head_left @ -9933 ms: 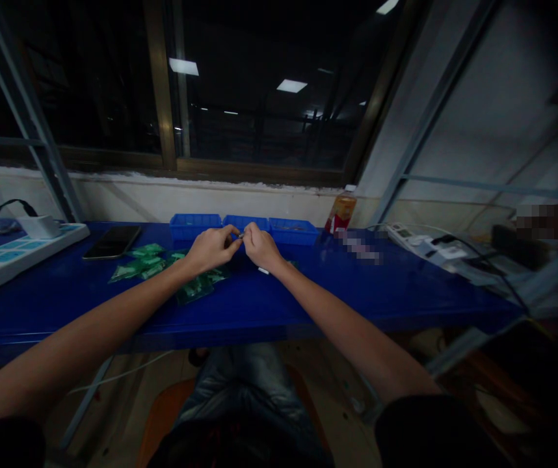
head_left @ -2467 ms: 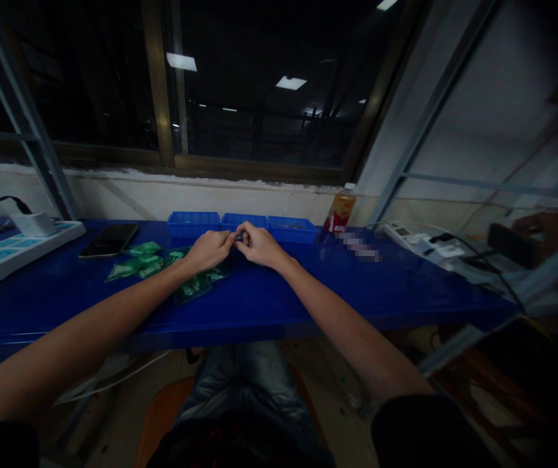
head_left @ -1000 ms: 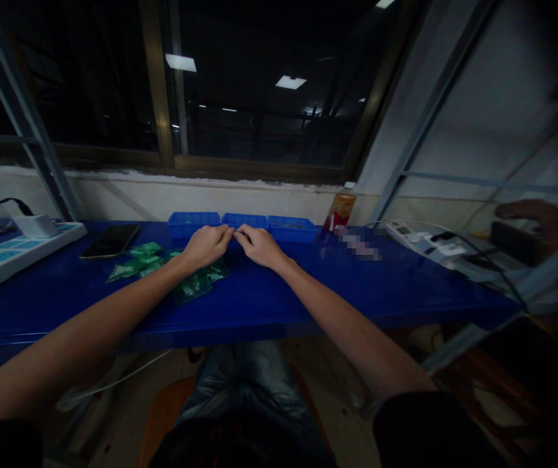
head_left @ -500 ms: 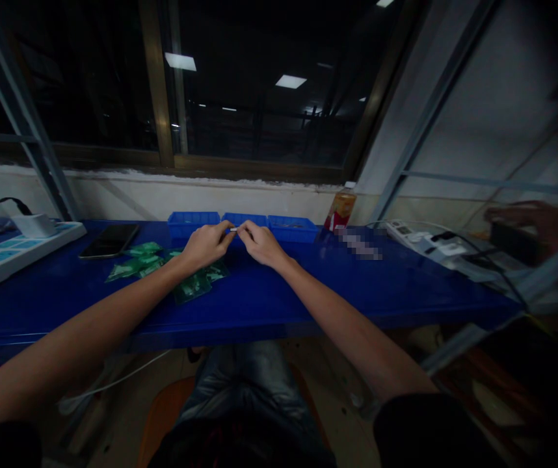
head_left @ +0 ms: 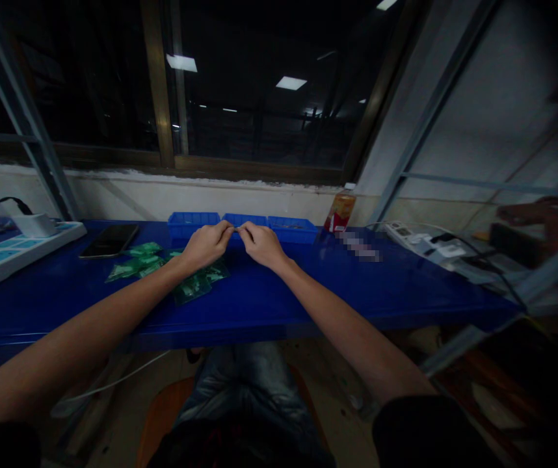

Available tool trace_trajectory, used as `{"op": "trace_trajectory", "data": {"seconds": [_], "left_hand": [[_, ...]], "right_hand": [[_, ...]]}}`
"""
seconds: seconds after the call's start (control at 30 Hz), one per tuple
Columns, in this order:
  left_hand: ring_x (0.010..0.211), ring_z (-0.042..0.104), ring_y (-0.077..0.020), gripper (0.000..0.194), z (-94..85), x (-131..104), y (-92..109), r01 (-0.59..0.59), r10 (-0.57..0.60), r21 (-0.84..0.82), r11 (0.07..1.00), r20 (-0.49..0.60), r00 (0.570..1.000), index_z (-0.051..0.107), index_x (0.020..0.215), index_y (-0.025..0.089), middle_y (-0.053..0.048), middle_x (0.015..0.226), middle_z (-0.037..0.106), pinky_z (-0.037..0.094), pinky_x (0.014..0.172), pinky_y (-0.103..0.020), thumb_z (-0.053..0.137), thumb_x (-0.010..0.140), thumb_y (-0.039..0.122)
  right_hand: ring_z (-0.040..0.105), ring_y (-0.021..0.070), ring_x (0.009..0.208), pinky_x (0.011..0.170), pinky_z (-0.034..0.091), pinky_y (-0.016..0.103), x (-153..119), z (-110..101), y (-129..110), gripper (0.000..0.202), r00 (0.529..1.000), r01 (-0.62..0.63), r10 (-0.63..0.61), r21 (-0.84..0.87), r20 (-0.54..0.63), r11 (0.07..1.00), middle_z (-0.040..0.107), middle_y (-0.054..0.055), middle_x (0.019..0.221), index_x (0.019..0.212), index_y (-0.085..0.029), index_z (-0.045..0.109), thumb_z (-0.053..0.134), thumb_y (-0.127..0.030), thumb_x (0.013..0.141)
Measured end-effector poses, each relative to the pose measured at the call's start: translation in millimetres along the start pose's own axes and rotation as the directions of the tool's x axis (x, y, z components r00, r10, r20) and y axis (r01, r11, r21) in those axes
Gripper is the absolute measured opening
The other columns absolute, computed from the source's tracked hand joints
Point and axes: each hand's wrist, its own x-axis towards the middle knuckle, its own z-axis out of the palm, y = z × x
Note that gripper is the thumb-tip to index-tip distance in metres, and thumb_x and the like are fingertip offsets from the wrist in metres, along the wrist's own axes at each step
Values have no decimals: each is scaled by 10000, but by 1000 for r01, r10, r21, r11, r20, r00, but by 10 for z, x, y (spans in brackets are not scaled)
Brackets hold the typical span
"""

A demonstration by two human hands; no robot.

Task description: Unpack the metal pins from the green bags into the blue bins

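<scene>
Blue bins stand behind the left hand and right hand, both pinching a small part; a slack pinch could drop it.

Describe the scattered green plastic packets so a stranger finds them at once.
Find the long, glossy blue table below the dark window. On its left half, near the flat dark phone and the person's bare left hand, lie the green plastic packets. Their green colour sets them apart from the blue plastic bins behind.
</scene>
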Motion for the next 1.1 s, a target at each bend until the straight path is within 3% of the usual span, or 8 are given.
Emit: {"op": "trace_trajectory", "data": {"seconds": [0.23, 0.5, 0.7, 0.87, 1.1], "left_hand": [[688, 604, -173, 308, 6, -7, 8, -45, 43, -30, 999, -36, 998, 516, 1086, 199, -50, 813, 661, 388, 611, -254, 349, 887, 363], [697, 611, -196, 325, -18, 0, 9, 8, -8, 6, 1000, -23, 1000, 539, 1003, 183, -67, 788, 656, 393, 611, -267, 283, 907, 358], [682, 605, -182, 352, 7, 11, -10, -1, 1, -1, 1000, -13, 1000, 557, 915, 186, -53, 731, 649, 396, 629, -259, 260, 911, 376], [676, 602, -182, 319, 1, 3, -1, -36, 35, -26, 999, -37, 999, 537, 1033, 191, -48, 751, 653, 382, 601, -255, 327, 890, 384], [620, 586, -159, 296, -3, -2, -1, -54, 52, -45, 998, -53, 997, 514, 1074, 200, -36, 757, 653, 365, 566, -247, 365, 878, 365]], "right_hand": [[557, 157, 646, 576, 283, 239, 15, 16, 23, 345, 1000, -6, 6, 1, 7, 1000, 597, 36, 657, 756, -190, 547, 290, -354, 916], [507, 129, 556, 566, 312, 221, -13, -18, 2, 298, 1000, 28, -29, 155, 4, 988, 514, -36, 598, 1099, -179, 464, 440, -339, 848], [542, 138, 609, 571, 317, 227, -8, -15, 4, 241, 999, 42, -42, 48, -2, 998, 593, 2, 691, 1014, -199, 530, 380, -330, 879], [587, 158, 738, 630, 336, 232, 1, -11, -1, 285, 999, 24, -24, -7, -24, 1000, 644, 30, 802, 902, -200, 557, 305, -332, 912], [570, 152, 667, 588, 312, 234, 4, 4, 19, 315, 999, 29, -28, 20, -23, 999, 609, 27, 707, 791, -192, 541, 287, -333, 914]]}}
